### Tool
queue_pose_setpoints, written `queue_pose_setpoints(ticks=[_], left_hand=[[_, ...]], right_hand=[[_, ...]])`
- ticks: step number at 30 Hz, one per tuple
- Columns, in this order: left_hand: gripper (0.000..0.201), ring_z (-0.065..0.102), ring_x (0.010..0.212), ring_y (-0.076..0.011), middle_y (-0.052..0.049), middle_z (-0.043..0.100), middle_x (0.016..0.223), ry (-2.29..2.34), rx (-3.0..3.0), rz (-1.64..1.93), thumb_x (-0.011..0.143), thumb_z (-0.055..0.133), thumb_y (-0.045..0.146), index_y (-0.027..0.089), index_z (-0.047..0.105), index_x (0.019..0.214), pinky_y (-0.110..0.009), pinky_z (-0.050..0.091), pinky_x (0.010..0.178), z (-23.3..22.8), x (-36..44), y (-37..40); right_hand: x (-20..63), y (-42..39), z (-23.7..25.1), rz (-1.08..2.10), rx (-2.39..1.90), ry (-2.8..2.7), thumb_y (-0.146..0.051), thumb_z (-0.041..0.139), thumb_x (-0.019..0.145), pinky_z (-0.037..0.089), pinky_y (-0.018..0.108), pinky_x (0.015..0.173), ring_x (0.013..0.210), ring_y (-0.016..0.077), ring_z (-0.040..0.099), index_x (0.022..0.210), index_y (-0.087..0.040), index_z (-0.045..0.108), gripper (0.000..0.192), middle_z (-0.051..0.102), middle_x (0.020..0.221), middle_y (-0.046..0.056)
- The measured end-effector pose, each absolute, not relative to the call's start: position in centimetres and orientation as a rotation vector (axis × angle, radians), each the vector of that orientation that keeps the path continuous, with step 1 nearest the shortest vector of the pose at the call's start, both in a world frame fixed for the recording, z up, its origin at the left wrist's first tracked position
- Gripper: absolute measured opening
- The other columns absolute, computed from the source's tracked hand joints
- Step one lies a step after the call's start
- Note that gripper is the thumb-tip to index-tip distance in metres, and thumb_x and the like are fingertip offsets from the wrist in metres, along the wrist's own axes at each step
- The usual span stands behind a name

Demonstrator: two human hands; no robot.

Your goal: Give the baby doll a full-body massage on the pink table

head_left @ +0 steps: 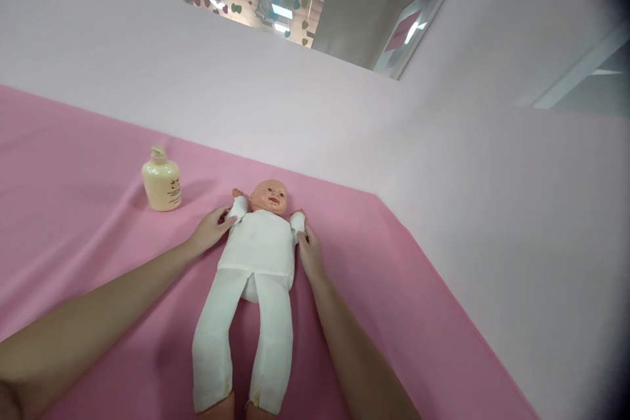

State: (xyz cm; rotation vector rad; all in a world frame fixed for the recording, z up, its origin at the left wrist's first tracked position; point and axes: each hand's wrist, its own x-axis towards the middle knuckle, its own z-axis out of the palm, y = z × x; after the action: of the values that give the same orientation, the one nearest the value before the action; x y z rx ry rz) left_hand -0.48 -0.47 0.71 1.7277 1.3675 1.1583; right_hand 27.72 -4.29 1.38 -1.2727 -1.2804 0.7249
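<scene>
A baby doll [258,243] with a white cloth body lies face up on a pink sheet [123,315], its head away from me and its feet at the bottom edge of the view. Both of its arms are bent up beside the head. My left hand [212,228] is closed around the doll's arm on the left, thumb on the near side. On the other side, my right hand [310,251] grips the doll's other arm, with the thumb against the white sleeve. Some fingers of each hand are hidden behind the doll's arms.
A cream pump bottle [162,180] with dark print stands on the sheet, left of the doll. White walls [197,92] rise behind and to the right of the pink surface. Above is a window [275,0] with small heart shapes and ceiling lights showing.
</scene>
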Motion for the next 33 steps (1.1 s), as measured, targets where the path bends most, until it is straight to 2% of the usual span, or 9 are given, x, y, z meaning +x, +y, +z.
queue_pose_setpoints(ticks=[6, 10, 15, 22, 33], left_hand=[[0.053, 0.063, 0.102, -0.0288, -0.01, 0.069, 0.117, 1.378, 1.762, 1.122, 0.085, 0.049, 0.057, 0.018, 0.062, 0.119, -0.041, 0.046, 0.091, 0.68, -0.49, -0.4], [0.051, 0.063, 0.1, -0.028, -0.009, 0.07, 0.112, 1.365, 1.766, 1.118, 0.087, 0.048, 0.057, 0.019, 0.062, 0.118, -0.039, 0.047, 0.087, 0.56, -0.46, -0.32], [0.047, 0.064, 0.092, -0.0293, -0.009, 0.071, 0.1, 1.44, 1.789, 1.078, 0.086, 0.046, 0.057, 0.018, 0.066, 0.105, -0.039, 0.047, 0.08, 1.01, -0.29, -0.56], [0.048, 0.064, 0.092, -0.0304, -0.011, 0.071, 0.104, 1.423, 1.767, 1.059, 0.083, 0.049, 0.054, 0.017, 0.065, 0.109, -0.04, 0.048, 0.08, 0.96, -0.34, -0.54], [0.05, 0.064, 0.101, -0.0303, -0.012, 0.07, 0.114, 1.302, 1.611, 1.155, 0.075, 0.058, 0.049, 0.017, 0.064, 0.113, -0.042, 0.048, 0.089, 0.65, -0.23, -0.26]], right_hand=[[27.64, -4.56, 1.89, 0.722, -1.303, -1.311, -0.03, 0.049, 0.083, 0.036, 0.046, 0.114, 0.131, 0.0244, 0.054, 0.131, -0.025, 0.062, 0.05, 0.063, 0.137, 0.002], [27.74, -4.48, 1.71, 0.736, -1.293, -1.308, -0.031, 0.051, 0.083, 0.034, 0.047, 0.116, 0.133, 0.0249, 0.052, 0.133, -0.025, 0.061, 0.051, 0.063, 0.137, 0.003], [27.89, -4.28, 1.4, 0.73, -1.299, -1.294, -0.031, 0.054, 0.082, 0.034, 0.047, 0.116, 0.134, 0.0253, 0.051, 0.132, -0.026, 0.061, 0.051, 0.063, 0.138, 0.003], [27.92, -4.03, 1.11, 0.724, -1.26, -1.275, -0.03, 0.059, 0.078, 0.037, 0.047, 0.114, 0.129, 0.0256, 0.055, 0.127, -0.027, 0.065, 0.049, 0.068, 0.129, 0.003], [28.28, -3.78, 0.96, 0.825, -1.211, -1.19, -0.029, 0.064, 0.073, 0.044, 0.045, 0.108, 0.122, 0.026, 0.06, 0.13, -0.023, 0.059, 0.057, 0.064, 0.135, 0.008]])
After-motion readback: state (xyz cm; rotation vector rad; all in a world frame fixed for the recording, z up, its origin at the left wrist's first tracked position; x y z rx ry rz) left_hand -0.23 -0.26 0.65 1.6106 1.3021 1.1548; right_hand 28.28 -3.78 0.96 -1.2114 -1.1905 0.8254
